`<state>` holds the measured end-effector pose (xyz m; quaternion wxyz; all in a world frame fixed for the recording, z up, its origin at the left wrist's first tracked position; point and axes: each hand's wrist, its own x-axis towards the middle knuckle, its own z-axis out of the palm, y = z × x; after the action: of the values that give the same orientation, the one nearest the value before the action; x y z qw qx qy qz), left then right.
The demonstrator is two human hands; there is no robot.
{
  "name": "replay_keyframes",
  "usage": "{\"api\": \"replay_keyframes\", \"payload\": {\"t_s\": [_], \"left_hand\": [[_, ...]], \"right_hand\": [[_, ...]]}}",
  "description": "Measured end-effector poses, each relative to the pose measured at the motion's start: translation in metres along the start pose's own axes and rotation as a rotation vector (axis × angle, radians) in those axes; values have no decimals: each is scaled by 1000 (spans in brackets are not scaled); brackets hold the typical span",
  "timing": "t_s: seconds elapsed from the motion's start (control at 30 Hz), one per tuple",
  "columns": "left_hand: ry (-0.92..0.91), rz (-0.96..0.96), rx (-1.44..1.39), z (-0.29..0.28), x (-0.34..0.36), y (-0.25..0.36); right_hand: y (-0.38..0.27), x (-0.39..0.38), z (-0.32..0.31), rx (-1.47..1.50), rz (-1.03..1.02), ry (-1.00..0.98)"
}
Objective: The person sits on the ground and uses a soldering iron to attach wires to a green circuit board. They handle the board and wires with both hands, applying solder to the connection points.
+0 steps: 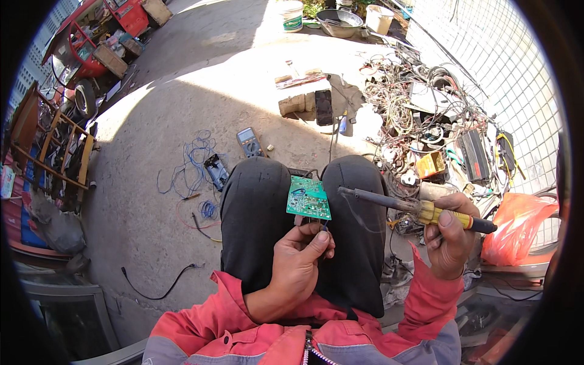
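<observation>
A green circuit board (309, 201) sits between my dark-trousered knees. My left hand (295, 261) is closed on its lower end, with the thumb beside a small dark piece or wire (323, 229) at that edge. My right hand (451, 238) grips a soldering iron (439, 216) by its yellow handle. The iron's long metal barrel points left over my right knee, its tip to the right of the board and apart from it, with what looks like a thin wisp of smoke below it.
A multimeter (248, 141), blue wires (207, 210) and a dark device (216, 171) lie front-left. A tangled cable heap (426, 137) and red bag (512, 228) are right. A wooden rack (61, 146) and red vehicle (128, 18) are left, buckets (380, 21) farther ahead.
</observation>
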<state>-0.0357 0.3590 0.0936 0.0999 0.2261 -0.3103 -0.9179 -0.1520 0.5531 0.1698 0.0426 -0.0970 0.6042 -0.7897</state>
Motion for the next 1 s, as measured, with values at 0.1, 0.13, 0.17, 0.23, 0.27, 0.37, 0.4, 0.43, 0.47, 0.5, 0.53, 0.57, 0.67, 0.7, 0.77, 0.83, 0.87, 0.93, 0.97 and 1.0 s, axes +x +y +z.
{"api": "replay_keyframes", "payload": {"t_s": [0.1,0.13,0.17,0.23,0.27,0.37,0.4,0.43,0.47,0.5,0.53,0.57,0.67,0.7,0.77,0.83,0.87,0.93,0.97,1.0], "left_hand": [[0,1,-4,0,0,0],[-2,1,-6,-1,0,-1],[-4,1,0,-1,0,-1],[-7,0,12,-1,0,-1],[-7,-1,12,-2,0,-1],[-9,-3,1,-1,1,0],[-6,-1,-7,-1,0,-1],[-3,0,-15,-1,0,-1],[-5,2,-17,-1,1,-1],[-6,5,-19,-1,1,-2],[-7,8,-22,-1,1,-2],[-3,7,-24,-1,1,-2],[-2,2,-27,0,1,-1],[-4,1,-23,0,0,-1],[-5,-1,-16,0,0,-1],[-7,-5,-18,0,0,0],[-8,-5,-19,0,0,0],[-6,-4,-20,-1,-1,0],[-3,-5,-21,-1,-1,0],[-1,-7,-21,0,0,0]], "right_hand": [[-1,-1,1,-2,14,-18],[-2,-1,0,-8,21,-21],[-2,-1,-1,-14,27,-24],[-2,-1,0,-15,23,-20],[-1,-1,0,-15,21,-18],[-2,0,-2,-44,45,-13],[-2,0,0,-55,50,-3],[-3,0,2,-67,55,7],[-3,1,3,-79,60,17],[-3,1,4,-78,68,22],[-3,1,4,-76,75,26],[-3,1,5,-75,82,30],[-2,2,6,-94,63,35],[-2,3,7,-96,63,34],[-2,4,7,-101,64,32],[-2,3,8,-99,60,40],[-2,3,9,-98,58,44],[-1,3,9,-98,58,45],[-1,3,10,-97,58,45],[-1,3,10,-102,57,46]]}}
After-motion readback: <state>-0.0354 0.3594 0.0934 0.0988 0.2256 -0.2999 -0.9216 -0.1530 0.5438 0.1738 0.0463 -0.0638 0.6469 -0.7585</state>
